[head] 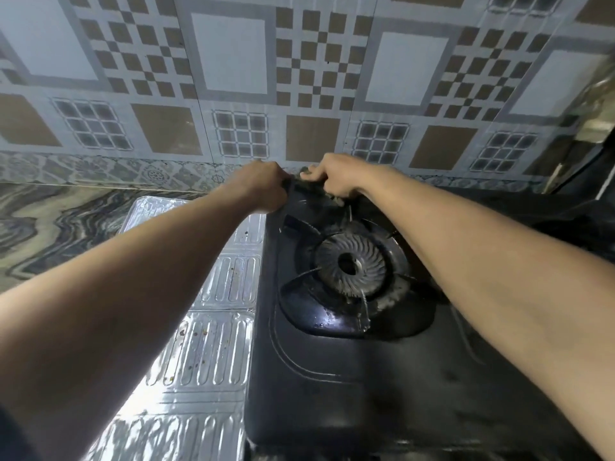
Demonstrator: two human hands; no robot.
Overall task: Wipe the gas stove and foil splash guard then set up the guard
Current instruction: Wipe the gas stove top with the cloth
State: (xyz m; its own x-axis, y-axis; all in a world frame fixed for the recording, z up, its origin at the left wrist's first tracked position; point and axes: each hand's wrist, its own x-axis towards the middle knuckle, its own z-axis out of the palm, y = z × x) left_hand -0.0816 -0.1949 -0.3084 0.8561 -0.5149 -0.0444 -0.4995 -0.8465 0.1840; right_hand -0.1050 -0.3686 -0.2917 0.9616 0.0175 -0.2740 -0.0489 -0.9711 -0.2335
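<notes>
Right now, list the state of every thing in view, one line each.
Left hand: closed on the cloth.
Right hand: closed on the cloth.
Cloth: dark, bunched between both hands over the stove's back edge.
Gas stove: unlit, residue around the burner.
Foil splash guard: lying flat left of the stove, speckled with crumbs, not set up.

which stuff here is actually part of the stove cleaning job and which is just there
Part of the job: gas stove, foil splash guard lying flat beside it, dark cloth held by left hand and right hand.

Just there: patterned wall tiles, marbled countertop.
</notes>
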